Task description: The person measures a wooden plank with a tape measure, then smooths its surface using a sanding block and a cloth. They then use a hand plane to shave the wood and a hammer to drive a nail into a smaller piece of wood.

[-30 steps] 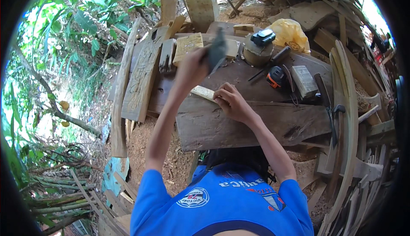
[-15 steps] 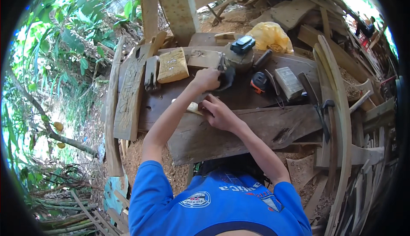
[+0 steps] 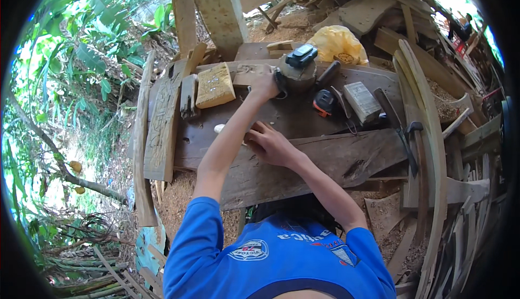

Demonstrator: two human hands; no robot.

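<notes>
My left hand (image 3: 264, 84) is closed at the far side of the bench, beside a round, stump-like block (image 3: 299, 77). A dark object (image 3: 280, 83) shows at its fingers, too hidden to name. Nearer to me, my right hand (image 3: 269, 143) is closed with bent fingers on a small pale piece of wood (image 3: 219, 128). My left forearm crosses over that piece and hides its middle. On top of the block lies a black device (image 3: 301, 56). To the right sit a black and orange tape measure (image 3: 325, 102) and a grey rectangular block (image 3: 362, 103).
A thick plank (image 3: 319, 163) lies along the bench's near edge. A yellowish wooden block (image 3: 215, 85) and a brush-like piece (image 3: 188, 96) stand left. A hammer (image 3: 415, 131) lies right, near long curved boards (image 3: 428, 153). A yellow bag (image 3: 338, 44) sits behind, before stacked timber.
My left hand has moved slightly away from me, toward the round block. My right hand has shifted a little left and nearer, with the pale piece. The view has shifted slightly.
</notes>
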